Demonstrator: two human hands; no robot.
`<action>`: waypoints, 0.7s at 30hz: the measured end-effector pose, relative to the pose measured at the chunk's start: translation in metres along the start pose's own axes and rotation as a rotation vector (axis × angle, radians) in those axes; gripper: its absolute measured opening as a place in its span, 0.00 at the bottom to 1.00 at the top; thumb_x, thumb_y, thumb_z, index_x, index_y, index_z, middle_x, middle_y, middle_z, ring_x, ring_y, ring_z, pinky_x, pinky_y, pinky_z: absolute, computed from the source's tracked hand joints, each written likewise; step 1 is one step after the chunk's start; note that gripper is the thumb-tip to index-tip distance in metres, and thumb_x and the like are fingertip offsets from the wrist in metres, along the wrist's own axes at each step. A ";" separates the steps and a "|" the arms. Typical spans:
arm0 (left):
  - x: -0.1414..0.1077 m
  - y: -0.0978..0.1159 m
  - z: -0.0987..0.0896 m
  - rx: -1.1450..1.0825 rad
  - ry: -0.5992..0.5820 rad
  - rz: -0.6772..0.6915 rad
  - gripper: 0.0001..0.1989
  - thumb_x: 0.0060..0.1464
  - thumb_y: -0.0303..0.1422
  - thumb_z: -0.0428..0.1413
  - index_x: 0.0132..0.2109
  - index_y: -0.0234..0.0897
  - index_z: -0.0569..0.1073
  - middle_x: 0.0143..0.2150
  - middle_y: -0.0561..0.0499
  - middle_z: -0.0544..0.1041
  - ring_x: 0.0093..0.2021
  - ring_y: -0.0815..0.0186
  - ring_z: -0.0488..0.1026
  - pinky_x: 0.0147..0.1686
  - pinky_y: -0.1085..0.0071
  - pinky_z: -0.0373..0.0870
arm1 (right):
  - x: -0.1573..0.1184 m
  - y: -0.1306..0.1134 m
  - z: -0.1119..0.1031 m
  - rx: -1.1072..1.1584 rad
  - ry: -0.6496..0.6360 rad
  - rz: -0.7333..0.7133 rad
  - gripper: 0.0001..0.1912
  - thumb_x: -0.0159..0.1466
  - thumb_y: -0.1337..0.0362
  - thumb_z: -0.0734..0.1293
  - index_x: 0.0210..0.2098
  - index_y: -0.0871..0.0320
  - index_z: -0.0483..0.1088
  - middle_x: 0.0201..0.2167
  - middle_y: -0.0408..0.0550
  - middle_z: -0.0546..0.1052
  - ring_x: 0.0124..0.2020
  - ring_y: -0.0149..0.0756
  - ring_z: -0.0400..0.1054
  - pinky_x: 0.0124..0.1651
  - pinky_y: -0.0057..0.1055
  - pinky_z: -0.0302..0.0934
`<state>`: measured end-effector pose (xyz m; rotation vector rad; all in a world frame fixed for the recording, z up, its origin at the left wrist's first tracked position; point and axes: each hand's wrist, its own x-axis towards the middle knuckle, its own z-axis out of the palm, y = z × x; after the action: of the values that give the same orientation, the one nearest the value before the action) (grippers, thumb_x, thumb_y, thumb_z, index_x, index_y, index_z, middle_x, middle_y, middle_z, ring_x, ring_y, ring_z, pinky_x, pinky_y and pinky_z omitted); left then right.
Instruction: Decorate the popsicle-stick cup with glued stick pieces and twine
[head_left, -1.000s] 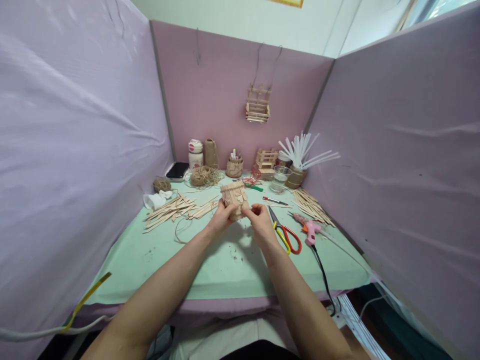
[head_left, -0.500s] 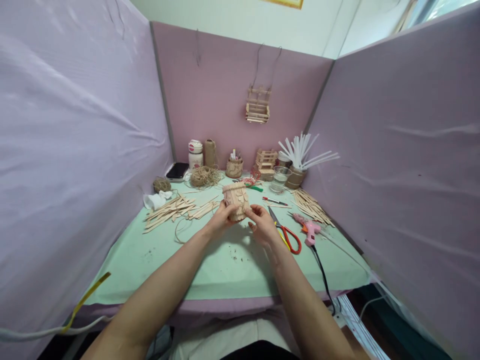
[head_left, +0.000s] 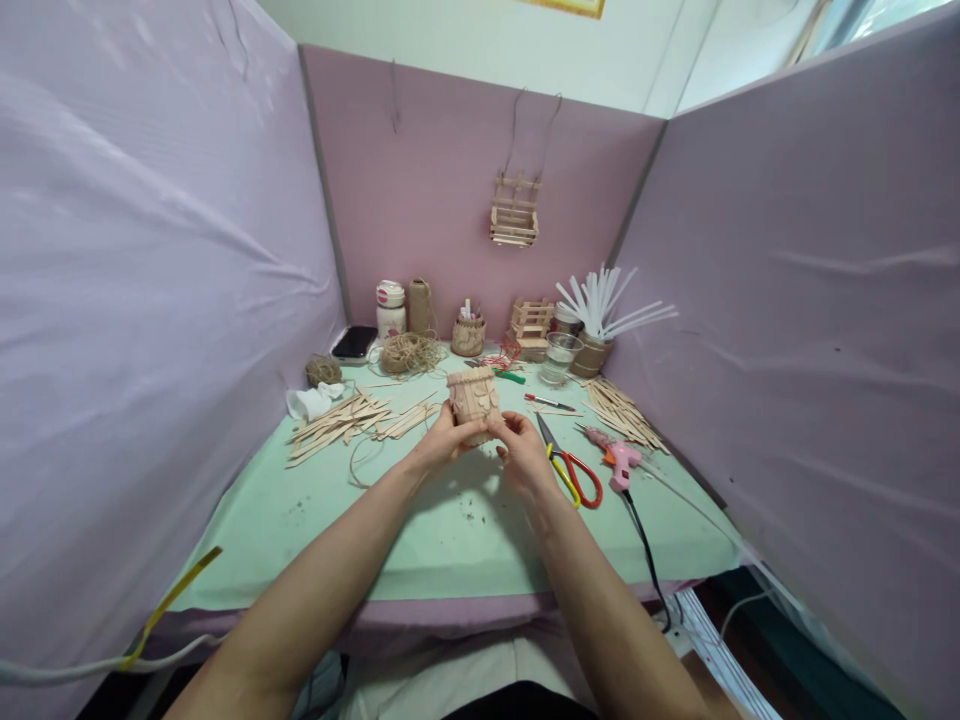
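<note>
A small tan cup-like piece [head_left: 474, 396] with a braided rim and raised shapes on its side is held above the table's middle. My left hand [head_left: 444, 440] grips it from the left and below, thumb across its lower front. My right hand [head_left: 523, 450] has thumb and fingertips pinched at its lower right edge. Right of my right hand lie scissors [head_left: 586, 479] with one red and one yellow handle. Beyond them rests a pink glue gun [head_left: 622, 464].
Thin wooden sticks [head_left: 341, 422] lie left, more [head_left: 622, 412] right. Behind stand a clear cup of water [head_left: 559, 358], a pot of white glue sticks [head_left: 592, 355], a decorated pen holder [head_left: 469, 336] and a twine heap [head_left: 409, 354]. A black cord [head_left: 646, 550] crosses the front right edge.
The cup-like piece has turned and tilted slightly in my hands. My left thumb has shifted right along its lower front, closer to my right fingertips.
</note>
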<state>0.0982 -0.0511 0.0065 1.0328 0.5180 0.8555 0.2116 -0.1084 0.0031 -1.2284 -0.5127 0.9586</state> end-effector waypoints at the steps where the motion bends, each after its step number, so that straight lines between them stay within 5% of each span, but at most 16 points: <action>1: 0.000 0.000 0.000 0.002 -0.007 -0.001 0.35 0.40 0.30 0.68 0.53 0.39 0.61 0.58 0.38 0.70 0.55 0.52 0.71 0.56 0.50 0.65 | 0.000 -0.001 0.000 -0.002 -0.012 0.026 0.25 0.39 0.56 0.75 0.35 0.52 0.65 0.35 0.41 0.72 0.36 0.35 0.65 0.34 0.29 0.52; 10: -0.004 0.003 0.003 0.054 -0.049 -0.027 0.37 0.39 0.32 0.69 0.55 0.38 0.61 0.58 0.37 0.70 0.56 0.49 0.70 0.55 0.50 0.67 | -0.005 -0.013 -0.003 0.050 -0.086 0.208 0.21 0.37 0.61 0.75 0.31 0.52 0.67 0.33 0.41 0.77 0.37 0.38 0.66 0.35 0.31 0.53; 21: -0.002 0.002 0.004 0.026 -0.001 -0.017 0.35 0.39 0.26 0.65 0.54 0.37 0.61 0.55 0.38 0.72 0.53 0.50 0.72 0.54 0.49 0.68 | -0.010 -0.019 -0.002 0.061 -0.098 0.226 0.21 0.37 0.61 0.74 0.31 0.52 0.66 0.32 0.40 0.75 0.37 0.38 0.65 0.34 0.31 0.52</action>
<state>0.0991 -0.0541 0.0097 1.0517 0.5375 0.8348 0.2138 -0.1187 0.0221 -1.2056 -0.4231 1.2221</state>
